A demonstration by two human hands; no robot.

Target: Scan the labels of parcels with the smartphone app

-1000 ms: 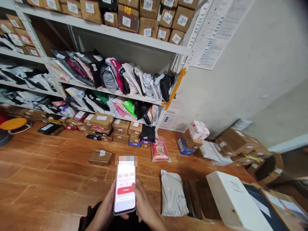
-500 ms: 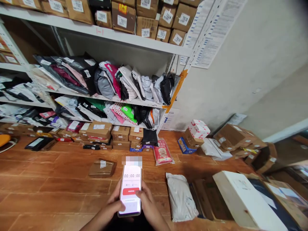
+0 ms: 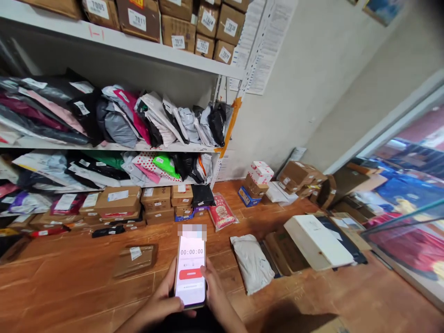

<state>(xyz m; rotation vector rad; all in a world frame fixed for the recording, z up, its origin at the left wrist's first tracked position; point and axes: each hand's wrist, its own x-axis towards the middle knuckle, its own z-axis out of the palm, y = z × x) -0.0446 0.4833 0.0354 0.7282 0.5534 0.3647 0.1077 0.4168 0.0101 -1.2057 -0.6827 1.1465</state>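
Note:
A smartphone (image 3: 190, 282) is held upright between both hands, low in the middle of the head view. Its lit screen reads 00:00:00 above a red button, and its top edge is blurred out by a pixelated patch. My left hand (image 3: 165, 296) wraps the phone's left side, with the thumb at the lower left of the screen. Along the right edge, my right hand (image 3: 213, 289) grips the phone, its thumb by the right end of the red button. The fingers behind the phone are mostly hidden.
Ahead stands a shelf rack (image 3: 166, 149) packed with bagged parcels and numbered boxes. A brown parcel (image 3: 136, 260) lies on the floor to the left. On the right are a white mailer bag (image 3: 252, 264), a white box (image 3: 317, 243) and stacked cartons (image 3: 298, 178), beside a glass door (image 3: 409, 240).
The view has turned right, so the shelf sits further left and the doorway shows. My right thumb has moved from the red button to its right end. Both hands still hold the phone.

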